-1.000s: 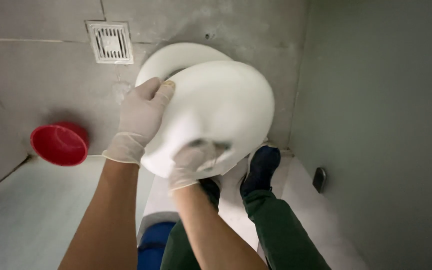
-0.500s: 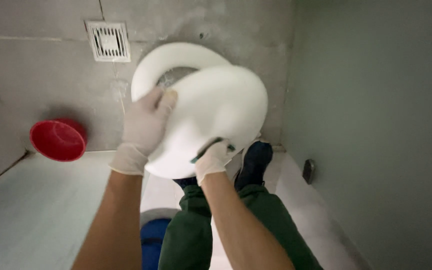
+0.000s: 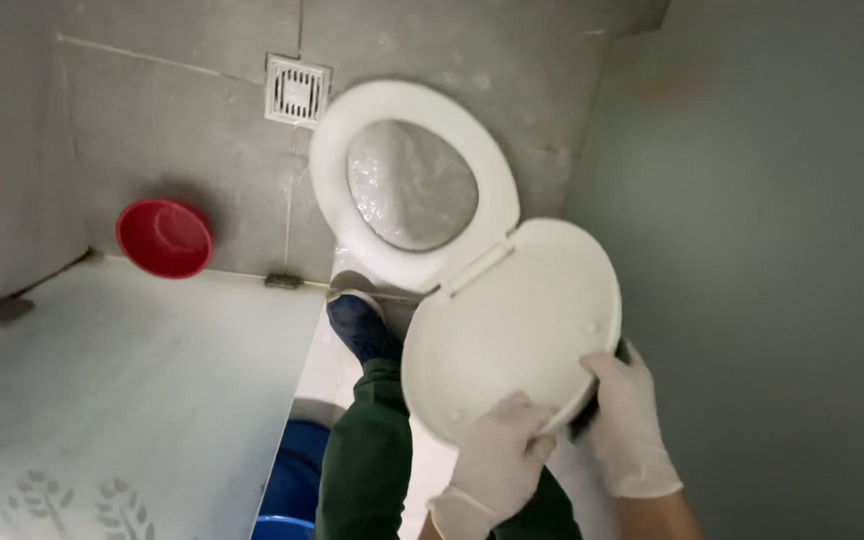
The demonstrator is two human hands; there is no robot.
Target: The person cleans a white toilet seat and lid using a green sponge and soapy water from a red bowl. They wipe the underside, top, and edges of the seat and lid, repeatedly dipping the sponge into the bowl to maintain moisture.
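Note:
A white toilet seat ring [image 3: 337, 190] and its lid [image 3: 512, 330], joined at a hinge, are spread open above the wet grey floor, which shows through the ring. My gloved left hand [image 3: 497, 455] grips the lid's near edge from below. My gloved right hand [image 3: 627, 420] clasps the lid's right rim. A dark object is pressed between that palm and the lid, and I cannot tell what it is.
A red bowl [image 3: 164, 237] sits on the floor at left, near a metal floor drain [image 3: 297, 90]. A white raised ledge [image 3: 132, 370] fills the lower left. A blue bucket [image 3: 292, 480] stands by my green trouser leg and dark shoe [image 3: 360, 325]. A grey-green wall [image 3: 772, 250] closes the right side.
The lid has swung away from the ring, so both now lie spread out. My hands have shifted from the lid's top to its near edge, and the view has turned.

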